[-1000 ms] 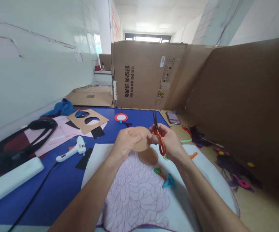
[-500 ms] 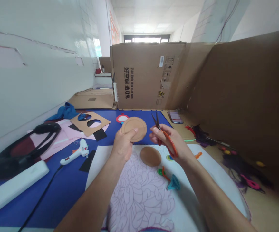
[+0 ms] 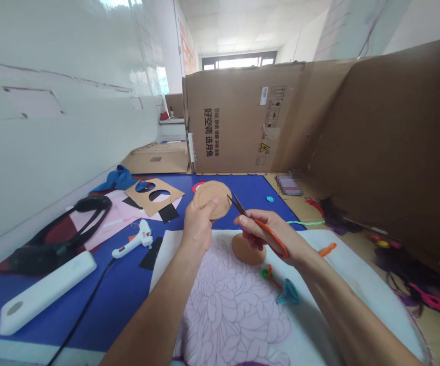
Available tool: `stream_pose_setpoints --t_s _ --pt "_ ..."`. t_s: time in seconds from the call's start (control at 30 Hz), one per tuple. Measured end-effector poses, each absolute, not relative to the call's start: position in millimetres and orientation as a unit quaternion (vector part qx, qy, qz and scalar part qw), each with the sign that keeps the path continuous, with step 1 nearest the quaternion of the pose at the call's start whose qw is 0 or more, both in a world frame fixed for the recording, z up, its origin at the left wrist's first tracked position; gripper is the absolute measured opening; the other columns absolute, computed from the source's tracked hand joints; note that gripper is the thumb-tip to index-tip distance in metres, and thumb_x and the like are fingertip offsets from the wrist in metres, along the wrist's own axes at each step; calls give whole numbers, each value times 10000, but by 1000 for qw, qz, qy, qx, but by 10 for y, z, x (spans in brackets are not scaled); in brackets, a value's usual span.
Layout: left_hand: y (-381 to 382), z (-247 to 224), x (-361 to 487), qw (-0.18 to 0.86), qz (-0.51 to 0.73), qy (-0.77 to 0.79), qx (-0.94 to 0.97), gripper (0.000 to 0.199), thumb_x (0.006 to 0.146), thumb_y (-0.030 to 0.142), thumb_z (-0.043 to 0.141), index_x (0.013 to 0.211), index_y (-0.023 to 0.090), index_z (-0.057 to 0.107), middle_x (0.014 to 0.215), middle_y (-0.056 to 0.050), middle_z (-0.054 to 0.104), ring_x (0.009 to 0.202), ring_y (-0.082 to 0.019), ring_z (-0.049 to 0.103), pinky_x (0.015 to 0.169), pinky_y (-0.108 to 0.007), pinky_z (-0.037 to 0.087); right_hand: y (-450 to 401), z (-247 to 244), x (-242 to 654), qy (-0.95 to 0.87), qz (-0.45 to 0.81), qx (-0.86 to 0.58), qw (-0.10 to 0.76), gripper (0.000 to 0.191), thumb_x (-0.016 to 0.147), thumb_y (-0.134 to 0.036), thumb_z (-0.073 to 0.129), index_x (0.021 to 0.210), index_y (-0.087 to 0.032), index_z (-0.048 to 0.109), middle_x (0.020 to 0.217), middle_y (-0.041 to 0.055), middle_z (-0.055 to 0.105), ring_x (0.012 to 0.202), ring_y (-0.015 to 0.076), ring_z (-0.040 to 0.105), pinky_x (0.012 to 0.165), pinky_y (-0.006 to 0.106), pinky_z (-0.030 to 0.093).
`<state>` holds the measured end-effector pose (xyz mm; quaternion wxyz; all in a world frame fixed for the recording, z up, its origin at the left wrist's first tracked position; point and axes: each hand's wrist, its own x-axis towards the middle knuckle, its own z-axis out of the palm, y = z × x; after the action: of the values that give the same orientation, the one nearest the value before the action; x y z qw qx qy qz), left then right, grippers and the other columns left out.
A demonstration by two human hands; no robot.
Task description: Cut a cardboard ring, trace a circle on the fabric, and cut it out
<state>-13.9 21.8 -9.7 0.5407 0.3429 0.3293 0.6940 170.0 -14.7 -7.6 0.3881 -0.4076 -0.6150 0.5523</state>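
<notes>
Two hands: left hand (image 3: 197, 229) pinching a tan disc (image 3: 213, 198), right hand (image 3: 275, 239) gripping orange scissors (image 3: 261, 224)

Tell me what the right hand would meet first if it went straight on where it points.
Probably the round tan disc in the left hand: the scissors in the right hand point at its edge, though depth is hard to judge.

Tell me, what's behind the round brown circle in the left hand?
Behind the round brown disc in the left hand, a bit of a red ring peeks out above the blue mat. The disc covers the rest, so the ring's middle cannot be seen.
</notes>
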Motion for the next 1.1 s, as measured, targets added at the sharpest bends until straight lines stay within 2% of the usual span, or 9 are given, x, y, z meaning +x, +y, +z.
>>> stream_pose_setpoints --t_s 0.43,0.57,0.8,1.1 --pt "254 -113 -187 553 680 314 365 483 657 313 980 1080 171 796 1050 -119 827 1105 -338 771 974 -462 621 -157 -68 1686 -595 560 -414 401 468 848 -662 831 812 -218 685 661 -6 623 522 126 524 474 257 381" --pt "255 -109 -190 559 676 315 362 500 639 302 977 1085 173 791 1055 -112 826 1092 -333 772 950 -443 626 -176 -56 1683 -606 554 -413 393 486 885 -665 786 760 -219 641 595 -29 586 486 118 501 452 247 365" --pt "231 -61 -192 572 673 339 323 537 582 294 987 1062 169 782 1020 -92 818 942 -284 777 792 -370 640 -190 -62 1678 -625 530 -429 379 539 914 -670 751 690 -242 512 505 -57 524 406 101 424 394 235 297" --pt "249 -83 -186 553 688 350 313 479 609 270 972 1043 177 791 1024 -91 820 963 -286 776 812 -380 641 -229 15 1600 -613 527 -459 369 593 829 -709 805 647 -247 481 480 -63 490 353 85 376 351 231 255"
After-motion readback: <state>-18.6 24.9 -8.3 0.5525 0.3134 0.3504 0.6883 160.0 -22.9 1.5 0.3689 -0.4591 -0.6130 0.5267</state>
